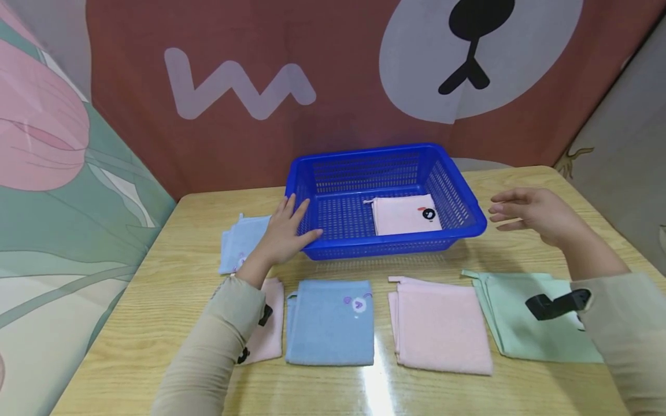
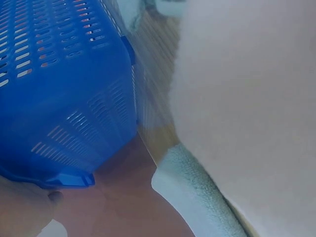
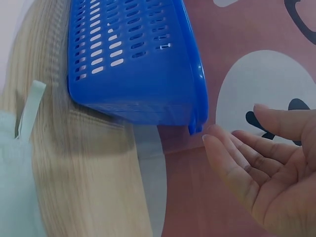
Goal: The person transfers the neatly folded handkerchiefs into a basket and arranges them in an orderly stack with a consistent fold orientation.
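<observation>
The blue plastic basket (image 1: 338, 254) stands on the table with a folded pink towel (image 1: 400, 216) inside, to the right. At its left end my left hand (image 1: 283, 231) has its fingers spread and straight, the thumb by the front corner; it appears to touch the rim. Beyond the opposite end, my right hand (image 1: 538, 214) hovers with fingers loosely extended toward the rim, holding nothing. The right wrist view shows a small gap between those fingertips and the basket (image 3: 138, 89). In the left wrist view only part of the left hand (image 2: 22, 210) shows beside the basket (image 2: 64, 98).
Along the front lie a pink towel (image 1: 273, 323) partly under the left sleeve, a blue towel (image 1: 328, 329), another pink towel (image 1: 442, 329) and a green towel (image 1: 531, 323). A light blue towel (image 1: 236, 242) lies behind the left forearm. A patterned cloth (image 1: 343, 34) hangs behind the table.
</observation>
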Available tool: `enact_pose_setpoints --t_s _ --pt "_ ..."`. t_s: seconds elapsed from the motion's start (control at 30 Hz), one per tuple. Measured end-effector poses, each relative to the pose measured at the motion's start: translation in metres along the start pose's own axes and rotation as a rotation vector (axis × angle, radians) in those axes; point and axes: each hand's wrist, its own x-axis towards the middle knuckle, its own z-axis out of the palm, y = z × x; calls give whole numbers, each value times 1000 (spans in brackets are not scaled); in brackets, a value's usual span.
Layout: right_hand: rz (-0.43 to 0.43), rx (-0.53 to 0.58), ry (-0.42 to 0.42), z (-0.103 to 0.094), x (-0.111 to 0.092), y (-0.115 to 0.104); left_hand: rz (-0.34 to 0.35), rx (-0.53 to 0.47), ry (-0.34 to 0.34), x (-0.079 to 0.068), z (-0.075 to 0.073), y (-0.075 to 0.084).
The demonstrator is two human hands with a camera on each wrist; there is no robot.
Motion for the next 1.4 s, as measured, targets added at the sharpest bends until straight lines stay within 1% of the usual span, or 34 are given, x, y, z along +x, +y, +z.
enact_pose_setpoints --t_s 0.07,0.13,0.2,0.23,0.3,0.33,0.37,0.43,0.47,0.53,0.57,0.6,0.63,0.7,1.0,1.4 --pt "1 1 -5 -2 2 8 -1 2 -1 0 -1 0" --pt "-34 41 -16 -9 12 33 -4 -2 0 0 -1 1" --pt "-33 53 -42 -11 12 36 -5 0 -2 0 -1 1" --pt "-36 56 -36 -14 19 52 -6 1 -3 0 -1 1" --pt "-22 25 -14 -19 29 79 -6 -3 -4 0 0 0" --pt "3 0 -12 -20 30 82 -8 -4 -4 1 0 0" --pt "19 -13 -7 -20 28 79 -8 -5 -5 1 0 0" --pt "13 -28 -4 -22 28 87 -11 -9 -4 0 0 0" --pt "18 -41 -17 -19 19 71 -11 -10 -3 0 0 -1" --pt "29 -61 -49 -12 -3 31 -11 -10 -1 0 1 -1" --pt "25 -67 -60 -9 -12 16 -10 -11 0 0 1 -1" --pt "29 -71 -74 -7 -18 4 -9 -10 0 0 1 -1" --pt "38 -77 -78 -5 -23 -3 -8 -8 0 0 1 -1" --pt "53 -88 -89 -4 -29 -10 -6 -5 -1 1 1 -2" --pt "93 -105 -140 -6 -31 4 2 5 -5 1 -1 -1" --pt "107 -134 -152 -10 -39 18 4 4 -3 0 0 -1"
